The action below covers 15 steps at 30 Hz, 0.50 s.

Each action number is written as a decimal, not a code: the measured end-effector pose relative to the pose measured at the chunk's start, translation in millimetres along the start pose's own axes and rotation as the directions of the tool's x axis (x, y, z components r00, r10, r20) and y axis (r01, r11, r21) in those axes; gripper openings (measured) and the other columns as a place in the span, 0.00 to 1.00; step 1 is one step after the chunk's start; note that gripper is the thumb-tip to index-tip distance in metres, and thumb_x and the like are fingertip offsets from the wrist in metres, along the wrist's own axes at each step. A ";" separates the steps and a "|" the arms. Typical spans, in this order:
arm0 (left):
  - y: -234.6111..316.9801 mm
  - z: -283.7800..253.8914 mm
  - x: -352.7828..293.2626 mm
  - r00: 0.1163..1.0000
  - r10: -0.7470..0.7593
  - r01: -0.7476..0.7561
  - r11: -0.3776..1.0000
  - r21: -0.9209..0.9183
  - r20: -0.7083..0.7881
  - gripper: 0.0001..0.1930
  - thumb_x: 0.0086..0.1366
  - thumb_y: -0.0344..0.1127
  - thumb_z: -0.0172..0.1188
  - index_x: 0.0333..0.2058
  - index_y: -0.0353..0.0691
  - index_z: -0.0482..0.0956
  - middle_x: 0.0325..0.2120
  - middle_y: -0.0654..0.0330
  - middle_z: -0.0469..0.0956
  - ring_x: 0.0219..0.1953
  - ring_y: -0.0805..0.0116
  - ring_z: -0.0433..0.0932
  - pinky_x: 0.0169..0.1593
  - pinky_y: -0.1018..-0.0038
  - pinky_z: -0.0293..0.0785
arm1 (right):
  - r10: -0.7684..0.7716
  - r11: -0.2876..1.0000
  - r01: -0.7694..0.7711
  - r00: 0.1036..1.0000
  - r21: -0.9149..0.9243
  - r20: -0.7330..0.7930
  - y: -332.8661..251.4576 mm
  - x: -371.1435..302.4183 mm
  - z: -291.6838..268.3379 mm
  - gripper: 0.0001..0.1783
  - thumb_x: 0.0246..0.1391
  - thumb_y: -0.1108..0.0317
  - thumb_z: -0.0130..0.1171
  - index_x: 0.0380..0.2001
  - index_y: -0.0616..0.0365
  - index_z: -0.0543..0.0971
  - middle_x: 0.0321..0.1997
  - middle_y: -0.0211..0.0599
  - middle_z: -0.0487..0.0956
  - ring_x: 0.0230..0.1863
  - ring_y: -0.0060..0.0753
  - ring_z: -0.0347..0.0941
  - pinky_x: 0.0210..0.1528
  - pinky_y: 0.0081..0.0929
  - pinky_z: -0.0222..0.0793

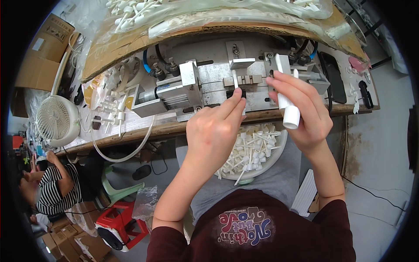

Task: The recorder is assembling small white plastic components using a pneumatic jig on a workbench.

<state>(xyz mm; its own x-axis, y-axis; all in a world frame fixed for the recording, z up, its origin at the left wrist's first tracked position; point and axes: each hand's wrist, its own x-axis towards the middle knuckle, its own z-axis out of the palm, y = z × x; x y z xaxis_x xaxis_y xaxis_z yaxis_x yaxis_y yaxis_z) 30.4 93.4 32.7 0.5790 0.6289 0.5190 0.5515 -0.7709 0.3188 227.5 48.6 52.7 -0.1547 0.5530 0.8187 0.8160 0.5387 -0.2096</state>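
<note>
My left hand (pixel 216 131) reaches to the metal jig (pixel 251 80) in the middle of the bench. Its fingers are closed on a white plastic stem (pixel 235 80), whose tip lies across the jig's slotted block. The thumb is hidden beneath. My right hand (pixel 307 111) is closed around a few white plastic pieces, to the right of the jig. One ribbed white cap (pixel 291 118) sticks out towards me, and narrow stems point away between the fingers. Below my hands, a round white bowl (pixel 280 150) in my lap holds many similar stemmed white pieces.
Pneumatic cylinders (pixel 163 96) flank the jig. A cardboard shelf (pixel 131 50) with bagged white parts overhangs the bench. A white fan (pixel 58 120) stands at left, a black phone (pixel 332 76) at right. Another person (pixel 56 187) sits at lower left, near a red stool (pixel 122 227).
</note>
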 end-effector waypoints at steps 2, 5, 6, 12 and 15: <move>-0.1 -0.9 5.1 1.000 0.004 -0.005 0.998 0.059 0.012 0.13 0.53 0.34 0.71 0.39 0.42 0.86 0.45 0.66 0.85 0.27 0.64 0.82 0.32 0.72 0.77 | -0.042 0.998 0.041 0.999 -0.049 -0.020 0.4 -1.6 -4.7 0.20 0.42 0.79 0.68 0.43 0.66 0.83 0.44 0.44 0.82 0.39 0.38 0.82 0.35 0.26 0.79; -2.7 -0.7 5.7 0.999 -0.030 0.030 1.000 0.005 0.025 0.14 0.53 0.34 0.71 0.40 0.43 0.86 0.45 0.67 0.85 0.27 0.63 0.82 0.32 0.72 0.77 | -0.023 0.998 0.022 1.000 -0.059 -0.016 -5.1 0.0 -10.5 0.22 0.40 0.76 0.69 0.44 0.65 0.84 0.37 0.39 0.81 0.31 0.34 0.79 0.30 0.25 0.76; -3.5 -0.8 5.5 0.999 -0.029 0.030 1.000 -0.004 0.029 0.15 0.53 0.34 0.71 0.41 0.42 0.86 0.44 0.66 0.85 0.27 0.64 0.82 0.32 0.72 0.77 | -0.026 0.998 0.026 1.000 -0.052 -0.007 -4.9 -0.9 -10.7 0.23 0.39 0.75 0.69 0.44 0.65 0.84 0.35 0.37 0.81 0.29 0.32 0.78 0.28 0.24 0.75; 2.9 -13.7 11.2 0.988 -0.132 0.156 0.852 -0.499 0.083 0.20 0.51 0.29 0.75 0.44 0.37 0.83 0.39 0.60 0.85 0.33 0.71 0.84 0.37 0.76 0.81 | -0.103 0.993 0.106 0.992 -0.043 0.071 -7.5 -8.1 -7.0 0.29 0.32 0.70 0.65 0.46 0.66 0.84 0.31 0.35 0.78 0.25 0.28 0.74 0.24 0.24 0.70; 12.1 -19.2 10.3 0.980 -0.200 0.147 0.657 -0.739 0.017 0.20 0.52 0.24 0.74 0.45 0.31 0.81 0.39 0.57 0.84 0.39 0.70 0.84 0.43 0.75 0.83 | -0.105 0.994 0.107 0.989 -0.013 0.106 -17.2 -10.3 -0.2 0.27 0.37 0.74 0.65 0.46 0.67 0.83 0.34 0.39 0.81 0.28 0.33 0.79 0.28 0.25 0.74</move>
<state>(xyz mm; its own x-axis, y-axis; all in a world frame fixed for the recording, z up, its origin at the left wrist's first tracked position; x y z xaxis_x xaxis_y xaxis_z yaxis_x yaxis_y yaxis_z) 31.5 88.6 57.1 0.4673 0.7719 0.4309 0.0035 -0.4891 0.8722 215.2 33.6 48.1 -0.2975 0.5576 0.7750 0.8020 0.5864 -0.1139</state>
